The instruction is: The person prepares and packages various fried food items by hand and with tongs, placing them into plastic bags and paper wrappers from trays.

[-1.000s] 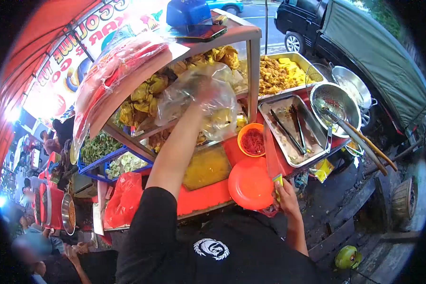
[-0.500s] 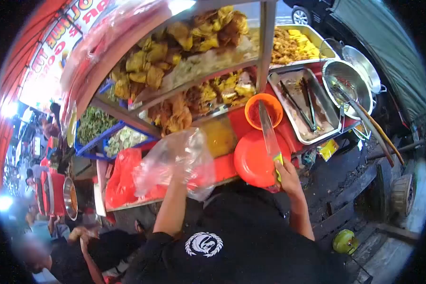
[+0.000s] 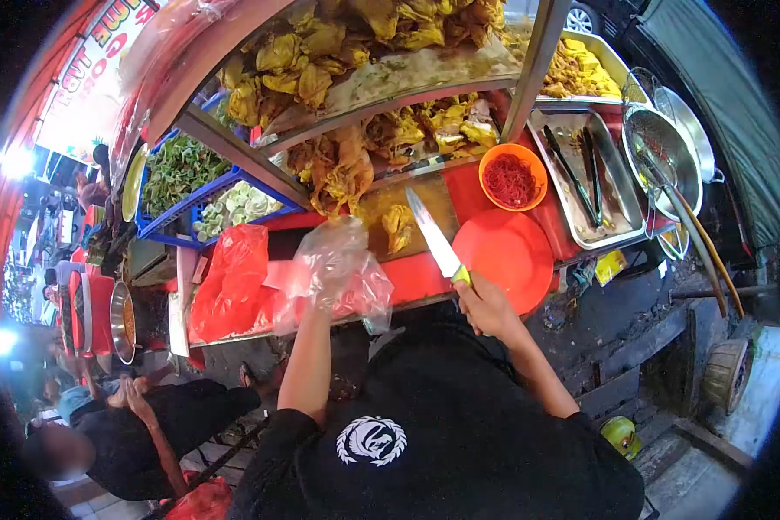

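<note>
My right hand (image 3: 485, 307) is closed round the yellow-green handle of a knife (image 3: 433, 236), its blade slanting up and left toward the wooden board (image 3: 428, 201). A piece of yellow chicken (image 3: 398, 228) lies on that board, left of the blade. Clear plastic (image 3: 368, 290) covers my left hand (image 3: 328, 277), which is just below and left of the board; its fingers are blurred under the film. The red plate (image 3: 516, 260) sits beside my right hand, and behind it stands an orange bowl (image 3: 536, 191) of red shreds.
A display case holds yellow chicken (image 3: 277, 54) on its shelves. Blue baskets (image 3: 169, 223) of greens stand left, near a red plastic bag (image 3: 230, 282). To the right are a metal tray (image 3: 620, 227) with tongs and a strainer (image 3: 659, 143). A person (image 3: 160, 425) sits at lower left.
The knife has moved left from over the red plate, its tip now near the board. My right hand has shifted left and up. Chicken now shows on the board, which the plastic partly covered before.
</note>
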Motion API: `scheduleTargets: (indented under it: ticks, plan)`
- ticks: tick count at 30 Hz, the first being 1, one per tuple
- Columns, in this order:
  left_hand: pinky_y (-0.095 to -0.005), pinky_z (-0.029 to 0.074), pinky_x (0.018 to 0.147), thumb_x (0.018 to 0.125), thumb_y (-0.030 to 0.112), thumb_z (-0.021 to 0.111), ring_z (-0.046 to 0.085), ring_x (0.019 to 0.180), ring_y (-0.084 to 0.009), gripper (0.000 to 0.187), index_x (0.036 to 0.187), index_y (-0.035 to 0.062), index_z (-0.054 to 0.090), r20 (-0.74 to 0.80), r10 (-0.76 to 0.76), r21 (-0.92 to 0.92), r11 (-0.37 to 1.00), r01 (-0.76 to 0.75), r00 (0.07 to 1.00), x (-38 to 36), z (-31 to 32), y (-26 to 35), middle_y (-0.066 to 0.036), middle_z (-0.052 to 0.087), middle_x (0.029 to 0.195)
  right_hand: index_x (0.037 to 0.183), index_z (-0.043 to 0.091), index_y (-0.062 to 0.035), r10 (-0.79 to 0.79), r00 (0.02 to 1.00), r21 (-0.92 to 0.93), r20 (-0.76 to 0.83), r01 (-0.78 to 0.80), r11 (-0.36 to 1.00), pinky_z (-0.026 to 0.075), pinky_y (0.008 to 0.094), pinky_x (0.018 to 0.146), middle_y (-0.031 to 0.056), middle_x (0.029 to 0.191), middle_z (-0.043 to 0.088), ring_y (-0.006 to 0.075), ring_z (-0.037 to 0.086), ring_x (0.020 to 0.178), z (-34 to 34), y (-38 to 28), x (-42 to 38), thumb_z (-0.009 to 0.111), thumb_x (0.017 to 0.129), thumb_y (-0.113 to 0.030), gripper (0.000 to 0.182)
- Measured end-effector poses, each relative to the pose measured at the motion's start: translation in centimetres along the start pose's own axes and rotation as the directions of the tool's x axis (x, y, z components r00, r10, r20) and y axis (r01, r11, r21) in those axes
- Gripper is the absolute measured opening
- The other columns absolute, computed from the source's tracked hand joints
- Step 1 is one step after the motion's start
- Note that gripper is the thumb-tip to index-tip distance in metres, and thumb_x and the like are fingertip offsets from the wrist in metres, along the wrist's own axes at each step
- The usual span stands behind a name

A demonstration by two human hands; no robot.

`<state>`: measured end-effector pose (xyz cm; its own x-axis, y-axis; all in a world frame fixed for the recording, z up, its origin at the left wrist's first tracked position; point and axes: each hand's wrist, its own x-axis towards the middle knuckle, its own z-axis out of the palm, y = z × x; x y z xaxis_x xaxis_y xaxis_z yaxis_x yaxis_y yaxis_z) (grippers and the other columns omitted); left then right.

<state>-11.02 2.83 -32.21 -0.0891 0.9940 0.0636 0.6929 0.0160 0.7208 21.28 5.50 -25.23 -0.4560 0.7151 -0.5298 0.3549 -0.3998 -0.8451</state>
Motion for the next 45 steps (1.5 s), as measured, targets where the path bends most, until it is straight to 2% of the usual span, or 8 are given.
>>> scheduleTargets:
  ticks: [6,9,13,20,25,33,39,45]
  plan:
    - [-0.0359,0.052,0.082,0.08,0.022,0.068,0.064,0.092,-0.0256,0.04,0.116,0.0074,0.061,0.133,0.185,0.061,0.979,-0.195,0.974,4.1,1.9,-1.9,-0.012,0.065,0.101,0.101,0.046,-0.0028,-0.042,0.997,-0.12,-0.058,0.035,0.992,0.041,0.0278,0.037,0.0029,0.066,0.049,0.0102,0.045,0.042,2.8,1.4,-0.2,0.043,0.103,-0.027,0.025]
    - [-0.0357,0.053,0.079,0.078,0.021,0.068,0.066,0.088,-0.0257,0.038,0.113,0.0072,0.063,0.168,0.288,0.101,0.946,-0.307,0.943,5.5,3.1,-2.3,-0.012,0.067,0.096,0.1,0.047,0.0032,-0.018,0.993,-0.244,-0.118,-0.012,0.97,0.048,0.0477,0.053,0.0273,0.076,0.061,0.0335,0.06,0.05,3.7,0.3,-0.7,0.043,0.101,-0.028,0.032]
    - [-0.0367,0.055,0.076,0.076,0.022,0.068,0.068,0.083,-0.0267,0.037,0.11,0.0082,0.066,0.139,0.378,0.342,0.849,-0.403,0.915,5.9,4.9,-0.9,-0.013,0.069,0.092,0.101,0.045,-0.0013,-0.213,0.952,-0.317,-0.222,0.136,0.939,0.042,0.0312,0.037,0.0056,0.066,0.051,0.0139,0.051,0.043,3.7,3.1,0.9,0.043,0.102,-0.026,0.025]
    - [-0.0375,0.054,0.077,0.077,0.023,0.067,0.067,0.084,-0.027,0.038,0.112,0.0092,0.066,0.067,0.281,0.295,0.911,-0.288,0.957,4.5,6.5,0.4,-0.013,0.07,0.094,0.096,0.048,0.0013,0.151,0.988,0.368,0.014,-0.145,0.919,0.045,0.0337,0.037,0.007,0.065,0.051,0.0159,0.051,0.043,1.8,-2.1,1.5,0.042,0.101,-0.027,0.03]
    - [-0.0372,0.054,0.077,0.078,0.023,0.067,0.067,0.085,-0.0264,0.037,0.113,0.0091,0.066,0.08,0.209,0.153,0.964,-0.22,0.975,5.0,6.3,-0.3,-0.012,0.069,0.095,0.102,0.05,-0.0014,0.15,0.986,-0.329,-0.072,-0.165,0.93,0.043,0.0302,0.036,0.0036,0.067,0.05,0.0129,0.049,0.042,2.3,-4.8,1.3,0.042,0.102,-0.029,0.028]
    - [-0.0367,0.054,0.077,0.079,0.022,0.067,0.067,0.085,-0.0256,0.037,0.113,0.0087,0.066,0.06,0.13,0.075,0.988,-0.134,0.99,5.1,6.8,-0.1,-0.012,0.069,0.096,0.099,0.05,0.0,0.201,0.979,0.165,0.021,-0.202,0.965,0.044,0.0308,0.035,0.0024,0.065,0.047,0.0127,0.047,0.041,1.3,-2.6,0.8,0.041,0.102,-0.027,0.029]
    - [-0.0363,0.054,0.077,0.079,0.022,0.067,0.066,0.086,-0.0249,0.037,0.113,0.0085,0.066,0.041,0.08,0.043,0.996,-0.082,0.996,4.6,6.9,0.2,-0.012,0.069,0.096,0.103,0.051,0.0067,0.023,0.993,-0.439,-0.118,-0.073,0.895,0.051,0.0509,0.053,0.0317,0.075,0.062,0.0399,0.066,0.06,1.0,-3.6,2.4,0.045,0.098,-0.027,0.035]
    - [-0.036,0.054,0.078,0.08,0.022,0.066,0.066,0.087,-0.0242,0.037,0.114,0.0083,0.066,0.048,0.044,0.009,0.999,-0.045,0.998,4.8,6.8,0.1,-0.011,0.069,0.097,0.097,0.05,0.0074,-0.184,0.977,-0.69,-0.105,0.062,0.721,0.049,0.0593,0.061,0.0312,0.073,0.063,0.0481,0.063,0.067,-1.0,-2.5,-1.2,0.043,0.097,-0.026,0.034]
